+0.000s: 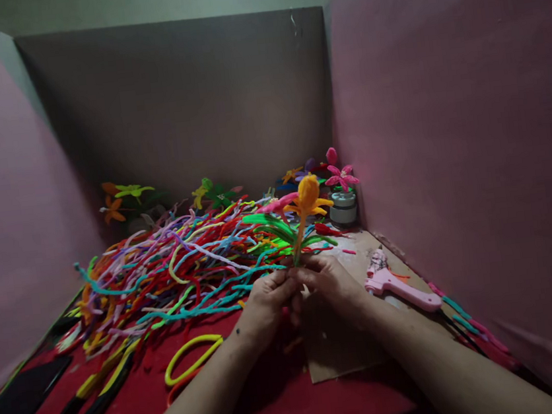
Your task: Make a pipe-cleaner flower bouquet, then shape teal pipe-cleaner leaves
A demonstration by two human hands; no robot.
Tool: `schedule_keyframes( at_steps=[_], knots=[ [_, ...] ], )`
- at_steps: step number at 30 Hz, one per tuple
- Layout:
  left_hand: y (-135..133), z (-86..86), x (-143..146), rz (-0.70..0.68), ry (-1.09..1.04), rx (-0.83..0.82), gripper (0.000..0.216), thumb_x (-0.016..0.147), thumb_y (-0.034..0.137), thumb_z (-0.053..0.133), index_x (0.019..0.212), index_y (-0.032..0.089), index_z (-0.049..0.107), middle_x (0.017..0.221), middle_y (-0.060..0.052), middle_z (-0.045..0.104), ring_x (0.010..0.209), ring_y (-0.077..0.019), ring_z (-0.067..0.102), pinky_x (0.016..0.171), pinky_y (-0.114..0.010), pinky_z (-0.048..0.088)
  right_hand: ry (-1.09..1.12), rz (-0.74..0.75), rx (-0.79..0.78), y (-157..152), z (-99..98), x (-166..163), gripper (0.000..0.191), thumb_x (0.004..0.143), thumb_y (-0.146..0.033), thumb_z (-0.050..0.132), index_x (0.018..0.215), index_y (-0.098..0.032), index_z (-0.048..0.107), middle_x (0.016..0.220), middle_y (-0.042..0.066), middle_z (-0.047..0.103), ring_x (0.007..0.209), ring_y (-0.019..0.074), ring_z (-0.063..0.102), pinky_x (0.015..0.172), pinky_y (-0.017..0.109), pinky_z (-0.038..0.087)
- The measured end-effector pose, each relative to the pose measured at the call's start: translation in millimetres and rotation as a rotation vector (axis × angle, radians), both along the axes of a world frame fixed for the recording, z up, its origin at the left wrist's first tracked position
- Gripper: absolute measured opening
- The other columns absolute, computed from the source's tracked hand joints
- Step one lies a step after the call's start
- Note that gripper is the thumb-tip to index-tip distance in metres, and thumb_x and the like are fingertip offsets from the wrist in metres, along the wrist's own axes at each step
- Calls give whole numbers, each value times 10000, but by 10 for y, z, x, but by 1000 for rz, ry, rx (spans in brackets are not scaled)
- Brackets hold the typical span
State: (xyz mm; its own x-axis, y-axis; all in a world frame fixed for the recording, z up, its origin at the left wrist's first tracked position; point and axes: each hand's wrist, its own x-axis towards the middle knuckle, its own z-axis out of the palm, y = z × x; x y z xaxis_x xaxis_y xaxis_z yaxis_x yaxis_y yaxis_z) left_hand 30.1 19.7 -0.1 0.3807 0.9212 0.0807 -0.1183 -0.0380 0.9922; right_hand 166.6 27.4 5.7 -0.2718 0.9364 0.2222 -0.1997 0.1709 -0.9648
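Observation:
Both hands meet in the middle of the view around the lower stems of a pipe-cleaner flower bunch [299, 231]. It stands upright, with an orange bud on top, orange and pink petals below it and green leaves to the sides. My left hand [273, 293] pinches the stem ends from the left, fingers curled. From the right, my right hand [326, 277] closes its thumb and fingers on the same stems. The very bottom of the bunch is hidden behind the fingers. Just beyond the hands lies a big heap of coloured pipe cleaners [183, 264].
A pink glue gun [400, 289] lies on cardboard [343, 355] at the right. Yellow-orange scissors [194, 359] and black-yellow pliers [95, 394] rest on the red cloth [264, 408]. Finished flowers [125, 197] and a jar [343, 209] stand along the back. Pink walls [468, 145] flank both sides.

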Motion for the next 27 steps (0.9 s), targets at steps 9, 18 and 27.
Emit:
schedule_keyframes(
  at_steps=[9, 18, 27],
  knots=[
    [22, -74, -62, -331, -399, -250, 178, 805, 267, 534, 696, 127, 539, 396, 82, 345, 277, -20, 262, 358, -169, 308, 171, 273, -72, -19, -39, 62, 244, 755, -362, 591, 662, -136, 593, 597, 0, 555, 522, 88, 501, 517, 217, 396],
    [-8, -85, -52, -468, -475, -292, 169, 805, 267, 529, 698, 138, 549, 392, 102, 270, 262, -13, 172, 331, -168, 337, 245, 304, -129, -23, -81, 79, 257, 736, -337, 623, 964, -219, 638, 685, 10, 614, 616, 122, 556, 644, 270, 449],
    [23, 14, 2, 157, 172, 247, 147, 777, 263, 544, 719, 142, 605, 601, -3, 576, 555, -107, 536, 585, -222, 423, 76, -28, 5, 17, -56, 55, 214, 729, -394, 594, 733, -184, 629, 645, -2, 560, 576, 115, 501, 569, 256, 390]
  ],
)
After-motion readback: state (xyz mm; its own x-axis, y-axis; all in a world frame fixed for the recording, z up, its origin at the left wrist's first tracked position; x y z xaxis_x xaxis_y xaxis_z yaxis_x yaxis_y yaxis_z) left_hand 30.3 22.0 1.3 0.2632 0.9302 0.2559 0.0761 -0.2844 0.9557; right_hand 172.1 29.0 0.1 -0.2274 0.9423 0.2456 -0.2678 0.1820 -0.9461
